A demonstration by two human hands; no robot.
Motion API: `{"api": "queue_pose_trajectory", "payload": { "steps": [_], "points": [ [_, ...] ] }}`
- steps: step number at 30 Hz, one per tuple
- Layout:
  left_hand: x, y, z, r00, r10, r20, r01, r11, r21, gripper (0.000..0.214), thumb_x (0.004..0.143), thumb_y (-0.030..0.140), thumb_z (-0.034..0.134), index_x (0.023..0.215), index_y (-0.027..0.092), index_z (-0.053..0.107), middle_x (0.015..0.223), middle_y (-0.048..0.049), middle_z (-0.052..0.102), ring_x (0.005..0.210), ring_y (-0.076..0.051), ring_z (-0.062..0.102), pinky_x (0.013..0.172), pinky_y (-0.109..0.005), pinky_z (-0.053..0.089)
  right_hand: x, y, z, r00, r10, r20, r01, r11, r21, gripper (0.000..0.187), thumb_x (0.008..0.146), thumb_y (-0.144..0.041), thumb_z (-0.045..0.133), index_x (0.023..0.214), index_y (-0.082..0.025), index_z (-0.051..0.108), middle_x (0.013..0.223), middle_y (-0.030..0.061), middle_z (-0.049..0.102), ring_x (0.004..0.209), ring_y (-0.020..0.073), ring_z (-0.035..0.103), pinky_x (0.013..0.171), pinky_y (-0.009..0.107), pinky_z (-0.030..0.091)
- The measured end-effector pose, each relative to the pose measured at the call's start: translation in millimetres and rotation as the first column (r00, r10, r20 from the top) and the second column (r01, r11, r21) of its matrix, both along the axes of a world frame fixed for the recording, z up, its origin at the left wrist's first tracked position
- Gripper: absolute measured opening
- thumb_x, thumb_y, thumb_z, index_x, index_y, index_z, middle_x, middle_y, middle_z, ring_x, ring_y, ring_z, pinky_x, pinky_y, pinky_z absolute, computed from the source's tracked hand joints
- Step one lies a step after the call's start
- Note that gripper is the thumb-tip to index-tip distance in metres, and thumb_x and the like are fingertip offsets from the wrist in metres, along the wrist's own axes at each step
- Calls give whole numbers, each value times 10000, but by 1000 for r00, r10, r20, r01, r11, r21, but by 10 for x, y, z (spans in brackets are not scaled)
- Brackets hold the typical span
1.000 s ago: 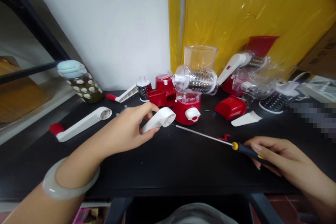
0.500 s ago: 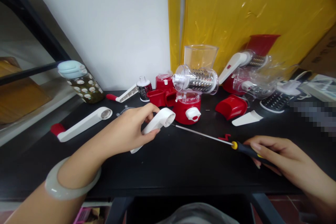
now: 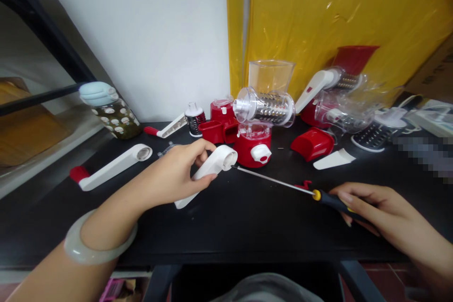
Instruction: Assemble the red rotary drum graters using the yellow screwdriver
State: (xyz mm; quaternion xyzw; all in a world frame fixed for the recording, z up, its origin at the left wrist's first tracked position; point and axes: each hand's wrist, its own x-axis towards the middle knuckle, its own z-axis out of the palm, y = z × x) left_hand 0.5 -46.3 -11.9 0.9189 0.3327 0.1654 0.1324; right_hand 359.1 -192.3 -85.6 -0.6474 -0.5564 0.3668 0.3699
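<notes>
My left hand [image 3: 177, 174] is closed around a white crank handle [image 3: 212, 166], holding its round end just above the black table [image 3: 226, 226]. My right hand [image 3: 371, 210] grips the black and yellow handle of a long screwdriver [image 3: 283, 183]. The thin metal shaft reaches left, and its tip meets the round end of the crank handle. A small red clip [image 3: 303, 184] lies beside the shaft. Just behind the crank handle stands a red grater base with a clear drum [image 3: 260, 125].
A second white crank with a red knob [image 3: 109, 168] lies at left, by a patterned jar with a pale blue lid [image 3: 106, 108]. More red and clear grater parts [image 3: 336, 104], a red cover [image 3: 311, 144] and a white wedge [image 3: 334, 159] crowd the back right before a yellow sheet.
The crank handle's lower end has come into sight under my left hand as the handle tilted slightly. The screwdriver stays at the round end. Both hands have barely shifted.
</notes>
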Motion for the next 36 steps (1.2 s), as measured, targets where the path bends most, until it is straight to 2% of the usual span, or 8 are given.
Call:
{"api": "queue_pose_trajectory", "payload": {
  "steps": [3, 8, 12, 16, 19, 26, 30, 36],
  "points": [
    [-3, 20, -3, 999, -12, -31, 12, 1000, -11, 322, 835, 279, 630, 1148, 236, 568, 844, 24, 667, 669, -124, 623, 602, -221, 444, 18, -13, -25, 1000, -19, -24, 19, 1000, 11, 483, 807, -638, 618, 796, -168, 727, 578, 41, 582, 501, 115, 426, 415, 204, 250],
    [-22, 33, -15, 997, 4, -80, -5, 1000, -13, 339, 820, 286, 635, 1156, 255, 600, 849, 19, 686, 703, -147, 640, 613, -235, 445, 45, -11, -71, 1000, -5, 10, 5, 1000, -5, 465, 806, -628, 628, 844, -176, 734, 591, 38, 602, 445, 87, 367, 395, 199, 211],
    [-37, 46, -20, 994, 8, -113, -15, 998, -60, 387, 806, 288, 644, 1191, 264, 634, 814, 18, 703, 676, -152, 646, 596, -237, 445, 22, -7, -4, 1000, -21, 6, 21, 1000, -11, 502, 797, -667, 608, 825, -181, 732, 571, 36, 603, 433, 90, 380, 391, 197, 235],
    [-12, 42, -16, 990, -62, -125, 42, 987, -154, 400, 811, 264, 630, 1209, 286, 658, 822, 18, 730, 642, -148, 648, 570, -229, 440, -21, -54, 177, 989, -52, 136, 41, 996, 78, 518, 741, -683, 649, 780, -177, 749, 590, 59, 641, 522, 161, 539, 450, 232, 386],
    [10, 31, -23, 987, -60, -147, 39, 990, -138, 366, 789, 249, 652, 1152, 286, 688, 883, 12, 748, 691, -158, 664, 617, -236, 461, -3, -87, 243, 974, -42, 222, 24, 996, 86, 517, 762, -685, 623, 789, -185, 755, 600, 55, 653, 585, 188, 592, 526, 249, 443],
    [-2, 20, -54, 988, 4, -152, -19, 995, -99, 484, 778, 299, 691, 1260, 278, 650, 960, -26, 757, 780, -197, 700, 662, -259, 499, 135, -96, 210, 976, -7, 219, 1, 1000, 31, 534, 815, -680, 579, 740, -173, 726, 607, 56, 632, 560, 156, 532, 483, 231, 384],
    [-34, 38, -81, 983, 24, -180, -39, 996, -76, 639, 752, 375, 759, 1357, 286, 574, 993, -29, 750, 842, -221, 706, 692, -282, 514, 180, -102, 195, 989, -1, 151, 1, 1000, 1, 544, 803, -687, 588, 725, -165, 722, 585, 51, 607, 437, 98, 398, 392, 217, 241],
    [8, -23, -88, 995, -56, -88, 67, 989, 133, 422, 862, 395, 688, 1268, 299, 625, 1212, -57, 653, 1066, -226, 632, 877, -327, 499, 222, -90, 131, 996, -13, 92, 13, 1000, 2, 510, 807, -661, 607, 781, -167, 734, 582, 52, 611, 425, 89, 375, 390, 211, 207]
  ]
}}
